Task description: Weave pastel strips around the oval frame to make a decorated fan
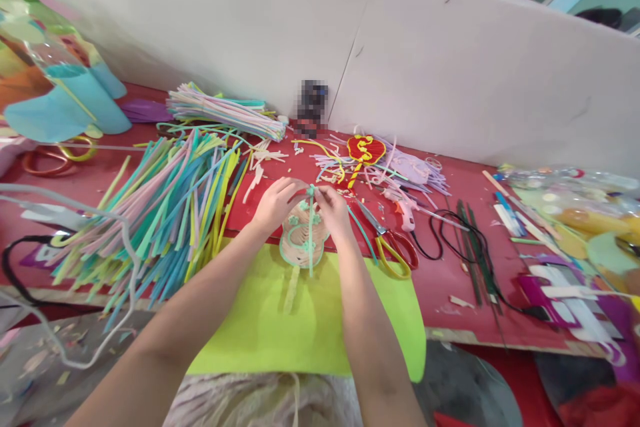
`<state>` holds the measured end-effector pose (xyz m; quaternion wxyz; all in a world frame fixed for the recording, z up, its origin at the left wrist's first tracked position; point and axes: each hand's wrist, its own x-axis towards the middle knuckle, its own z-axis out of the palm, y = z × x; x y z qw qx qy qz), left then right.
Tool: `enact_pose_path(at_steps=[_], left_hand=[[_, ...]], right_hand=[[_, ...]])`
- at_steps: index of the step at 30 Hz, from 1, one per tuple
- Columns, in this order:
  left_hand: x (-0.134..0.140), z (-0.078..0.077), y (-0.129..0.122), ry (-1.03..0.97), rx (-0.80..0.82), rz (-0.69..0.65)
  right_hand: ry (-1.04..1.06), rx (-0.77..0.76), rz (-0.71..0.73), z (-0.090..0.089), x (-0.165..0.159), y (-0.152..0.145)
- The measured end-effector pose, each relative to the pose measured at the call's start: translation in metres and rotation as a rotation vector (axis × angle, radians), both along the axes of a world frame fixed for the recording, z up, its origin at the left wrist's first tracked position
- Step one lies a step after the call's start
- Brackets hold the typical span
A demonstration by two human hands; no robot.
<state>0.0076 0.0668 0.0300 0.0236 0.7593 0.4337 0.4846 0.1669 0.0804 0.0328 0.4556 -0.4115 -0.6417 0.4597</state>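
Between the fingertips of my left hand and my right hand is a mint-green pipe cleaner. Both hands are closed in a pinch at its bent or knotted top, and its long end hangs straight down. Just behind and below it lies a rounded beige piece with mint edging, a mint curve and small mint shapes, on a pale yellow stick. The piece lies partly over a lime-green sheet at the table's front. The exact bend at my fingertips is too small to make out.
To the left lies a big heap of coloured pipe cleaners, with another bundle behind. On the right are scissors, a pink glue gun with a black cord, and dark rods. A red-and-yellow piece lies ahead, before a white wall.
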Motion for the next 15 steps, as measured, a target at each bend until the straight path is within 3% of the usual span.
enact_pose_path(at_steps=[15], left_hand=[[0.0071,0.0000,-0.0017,-0.234,-0.098,0.057]], right_hand=[[-0.033,0.092,-0.073,0.0037,-0.0064,-0.0059]])
